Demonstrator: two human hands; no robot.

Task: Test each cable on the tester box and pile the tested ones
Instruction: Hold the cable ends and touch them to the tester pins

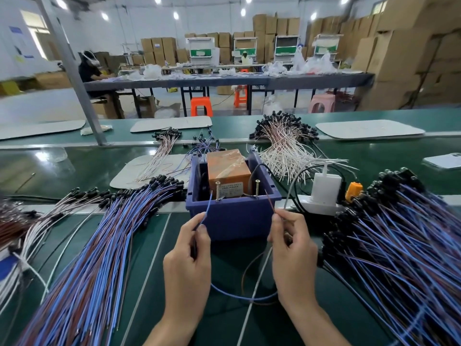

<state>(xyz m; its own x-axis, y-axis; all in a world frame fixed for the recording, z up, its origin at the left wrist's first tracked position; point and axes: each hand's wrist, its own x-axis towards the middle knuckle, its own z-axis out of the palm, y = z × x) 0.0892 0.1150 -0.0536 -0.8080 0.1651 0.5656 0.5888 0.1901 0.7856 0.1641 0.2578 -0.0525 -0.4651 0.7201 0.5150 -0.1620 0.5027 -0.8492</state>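
A blue tester box (232, 216) stands in front of me with an orange unit (227, 171) inside and two upright screws (217, 191) at its near rim. My left hand (188, 268) pinches the blue wire end (207, 208), which points up near the left screw. My right hand (293, 255) pinches the brown wire end (270, 202), just right of the right screw (257, 187). The cable's blue and brown leads loop (239, 297) down between my wrists. A large pile of blue and brown cables (99, 258) lies on the left, another pile (399, 240) on the right.
A white power strip with a charger (324, 193) and an orange plug (353, 191) sits right of the box. White-wired cable bundles (284, 143) lie behind it on the green belt (87, 168). A white cord (254, 290) crosses the table near my right hand.
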